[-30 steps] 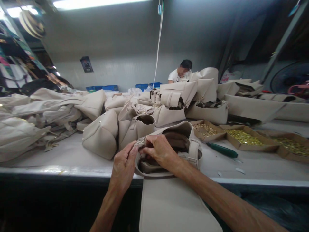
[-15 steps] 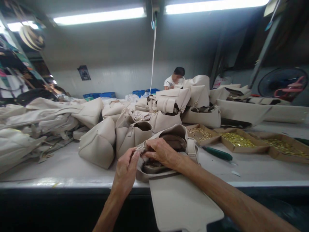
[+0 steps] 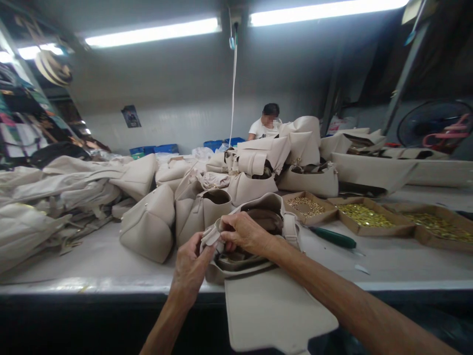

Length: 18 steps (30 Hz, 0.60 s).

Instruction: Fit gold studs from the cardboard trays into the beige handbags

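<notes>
Bag [image 3: 242, 272]: pale tab [image 3: 211, 236] shows clearer than before. I see left hand [image 3: 190, 264] fingers pinching it, right hand [image 3: 246, 234] fingers pinching alongside.

Bag workshop: many beige bags [image 3: 148, 224], cardboard trays [image 3: 386, 231] of gold-coloured fittings [image 3: 365, 215].

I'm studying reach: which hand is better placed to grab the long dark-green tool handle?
Probably the right hand: it is nearer the long dark-green handle, which lies to the right of the open beige bag. The left hand is farther, at the bag's left end.
</notes>
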Motion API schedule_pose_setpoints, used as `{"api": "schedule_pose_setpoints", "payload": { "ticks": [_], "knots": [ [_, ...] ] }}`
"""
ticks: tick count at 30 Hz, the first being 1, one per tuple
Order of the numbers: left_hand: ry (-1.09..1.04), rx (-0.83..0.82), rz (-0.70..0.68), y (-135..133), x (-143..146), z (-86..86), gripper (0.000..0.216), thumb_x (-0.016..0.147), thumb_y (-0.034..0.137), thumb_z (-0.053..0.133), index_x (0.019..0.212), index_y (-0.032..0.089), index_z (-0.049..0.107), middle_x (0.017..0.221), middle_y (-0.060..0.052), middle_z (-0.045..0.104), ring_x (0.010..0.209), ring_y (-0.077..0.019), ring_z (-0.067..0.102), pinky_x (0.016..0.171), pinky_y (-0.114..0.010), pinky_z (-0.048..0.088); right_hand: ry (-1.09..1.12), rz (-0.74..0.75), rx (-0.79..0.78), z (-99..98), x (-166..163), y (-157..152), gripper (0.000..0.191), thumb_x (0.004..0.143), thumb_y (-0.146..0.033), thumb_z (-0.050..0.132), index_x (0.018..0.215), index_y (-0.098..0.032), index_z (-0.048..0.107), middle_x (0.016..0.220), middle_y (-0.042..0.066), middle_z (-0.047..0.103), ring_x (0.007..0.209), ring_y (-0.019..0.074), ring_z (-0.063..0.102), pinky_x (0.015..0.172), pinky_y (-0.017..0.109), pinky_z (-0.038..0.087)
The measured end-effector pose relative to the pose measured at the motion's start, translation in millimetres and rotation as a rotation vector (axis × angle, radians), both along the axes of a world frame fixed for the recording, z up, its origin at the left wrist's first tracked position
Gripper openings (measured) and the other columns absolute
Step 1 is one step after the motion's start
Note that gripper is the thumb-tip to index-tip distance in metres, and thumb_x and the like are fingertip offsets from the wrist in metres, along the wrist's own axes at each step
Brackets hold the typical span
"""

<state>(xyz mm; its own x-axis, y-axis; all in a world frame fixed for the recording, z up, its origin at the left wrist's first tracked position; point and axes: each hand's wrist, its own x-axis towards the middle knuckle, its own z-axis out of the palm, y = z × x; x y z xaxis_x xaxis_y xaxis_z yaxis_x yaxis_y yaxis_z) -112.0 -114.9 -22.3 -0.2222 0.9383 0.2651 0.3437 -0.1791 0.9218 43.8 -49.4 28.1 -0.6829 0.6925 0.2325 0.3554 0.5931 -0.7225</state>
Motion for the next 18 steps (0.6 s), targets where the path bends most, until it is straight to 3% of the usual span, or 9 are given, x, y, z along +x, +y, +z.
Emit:
{"api": "schedule_pose_setpoints", "payload": {
  "ticks": [10, 18],
  "knots": [
    [0.152, 0.064, 0.058, 0.7, 2.9, 6.3, 0.036, 0.08, 0.047, 0.054, 0.096, 0.016, 0.064, 0.077, -0.001, 0.064, 0.072, -0.0175, 0.053, 0.066, -0.025, 0.042, -0.093, -0.04, 0.226, 4.9, 1.5, -4.5, 0.011, 0.082, -0.009, 0.051, 0.073, -0.015, 0.054, 0.06, -0.002, 0.056, 0.058, 0.0102, 0.052, 0.06, 0.022, 0.035],
    [0.253, 0.05, -0.022, 7.3, -4.4, 19.2, 0.041, 0.08, 0.05, 0.055, 0.096, 0.015, 0.068, 0.074, -0.002, 0.066, 0.071, -0.0193, 0.058, 0.066, -0.027, 0.045, -0.151, -0.196, 0.271, -1.3, 3.1, -13.0, 0.003, 0.081, -0.013, 0.054, 0.084, -0.014, 0.053, 0.074, 0.001, 0.055, 0.072, 0.0135, 0.048, 0.066, 0.025, 0.032]
  ]
}}
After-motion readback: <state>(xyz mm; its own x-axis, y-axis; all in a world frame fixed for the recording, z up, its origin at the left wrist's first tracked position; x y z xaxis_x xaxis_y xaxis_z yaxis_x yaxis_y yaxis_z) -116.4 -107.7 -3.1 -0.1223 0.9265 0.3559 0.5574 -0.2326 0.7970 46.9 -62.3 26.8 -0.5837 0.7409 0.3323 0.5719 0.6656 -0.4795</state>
